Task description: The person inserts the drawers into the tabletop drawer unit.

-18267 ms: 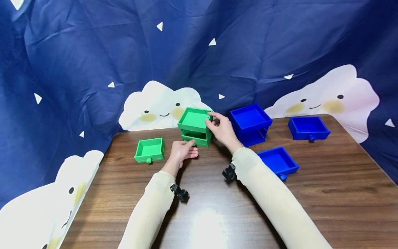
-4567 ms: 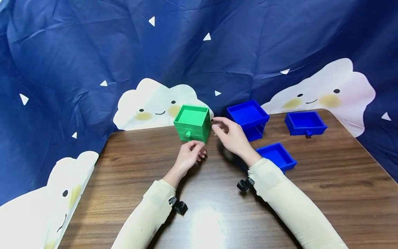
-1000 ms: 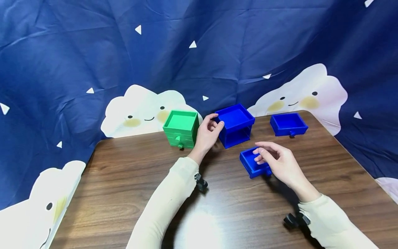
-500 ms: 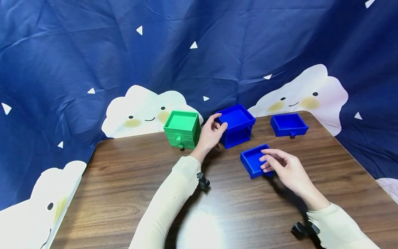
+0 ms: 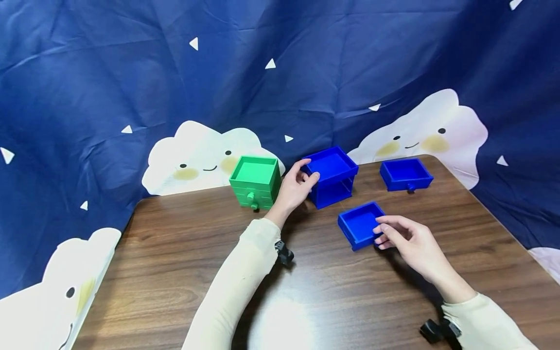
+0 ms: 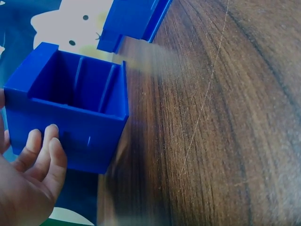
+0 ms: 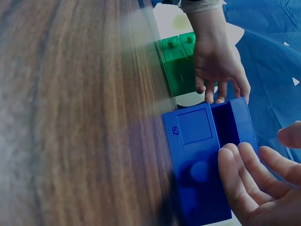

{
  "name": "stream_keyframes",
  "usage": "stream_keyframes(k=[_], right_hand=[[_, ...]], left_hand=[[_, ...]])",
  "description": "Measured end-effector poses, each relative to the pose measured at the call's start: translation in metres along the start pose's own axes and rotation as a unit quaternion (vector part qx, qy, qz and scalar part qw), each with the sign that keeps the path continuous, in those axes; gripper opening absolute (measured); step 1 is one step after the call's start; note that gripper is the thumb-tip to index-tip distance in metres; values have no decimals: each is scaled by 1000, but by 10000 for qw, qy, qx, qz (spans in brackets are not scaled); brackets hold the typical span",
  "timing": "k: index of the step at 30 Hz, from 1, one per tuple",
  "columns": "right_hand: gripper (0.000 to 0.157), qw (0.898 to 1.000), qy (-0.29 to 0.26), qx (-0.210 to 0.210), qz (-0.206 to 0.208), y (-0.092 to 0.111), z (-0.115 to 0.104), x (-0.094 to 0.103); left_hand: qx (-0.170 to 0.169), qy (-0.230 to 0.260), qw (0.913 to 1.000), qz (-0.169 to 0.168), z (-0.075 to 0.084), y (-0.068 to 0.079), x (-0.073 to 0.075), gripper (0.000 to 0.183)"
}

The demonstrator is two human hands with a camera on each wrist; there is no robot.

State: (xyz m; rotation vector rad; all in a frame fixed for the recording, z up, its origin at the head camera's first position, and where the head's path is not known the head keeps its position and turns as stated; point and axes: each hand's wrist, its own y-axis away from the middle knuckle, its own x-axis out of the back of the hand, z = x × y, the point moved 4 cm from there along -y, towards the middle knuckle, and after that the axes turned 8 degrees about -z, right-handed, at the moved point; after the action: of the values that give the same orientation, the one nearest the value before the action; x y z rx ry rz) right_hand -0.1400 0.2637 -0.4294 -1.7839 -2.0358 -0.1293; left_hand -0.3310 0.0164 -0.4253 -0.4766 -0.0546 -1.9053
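My left hand (image 5: pixel 294 189) holds the left side of the blue cabinet (image 5: pixel 334 165), its fingertips against the wall (image 6: pixel 94 136). Two open slots show no drawers inside. In front of it, a blue drawer (image 5: pixel 360 224) lies on the table. My right hand (image 5: pixel 415 245) is at the front right edge of this drawer, fingers loosely bent; from the right wrist view its fingers (image 7: pixel 230 165) cross the drawer's upper edge, and the round knob (image 7: pixel 200 172) is uncovered. Whether the fingertips touch it is unclear.
A second blue drawer (image 5: pixel 406 174) lies at the back right, near the table's edge. To the left of the blue cabinet stands a green cabinet (image 5: pixel 255 182), two knobs on its front. A patterned curtain (image 5: pixel 245 73) hangs behind the wooden table (image 5: pixel 175 253).
Since the earliest frame, the loose green drawer has gone from the table and the green cabinet shows two knobs. Both hands moved over to the blue things; lately my right hand drew back toward the drawer's front.
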Motion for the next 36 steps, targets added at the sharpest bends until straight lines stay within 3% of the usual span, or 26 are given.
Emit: stream_keyframes(k=[11,17,24,36], right_hand=[[27,9998,82,-175,23,9,6,10],[27,9973,184,-697,-105,13,15,12],[34,9875,130,-1541,-316,17,25,11],[40,9742,-626,-2035,-743,18,34,5]], left_hand=[[18,111,9999,-55,3,-1,-1,53],[29,172,9998,-59,2,0,-1,53],[70,195,9997,-129,2,0,-3,54],[108,509,9985,-176,0,1,-4,55]])
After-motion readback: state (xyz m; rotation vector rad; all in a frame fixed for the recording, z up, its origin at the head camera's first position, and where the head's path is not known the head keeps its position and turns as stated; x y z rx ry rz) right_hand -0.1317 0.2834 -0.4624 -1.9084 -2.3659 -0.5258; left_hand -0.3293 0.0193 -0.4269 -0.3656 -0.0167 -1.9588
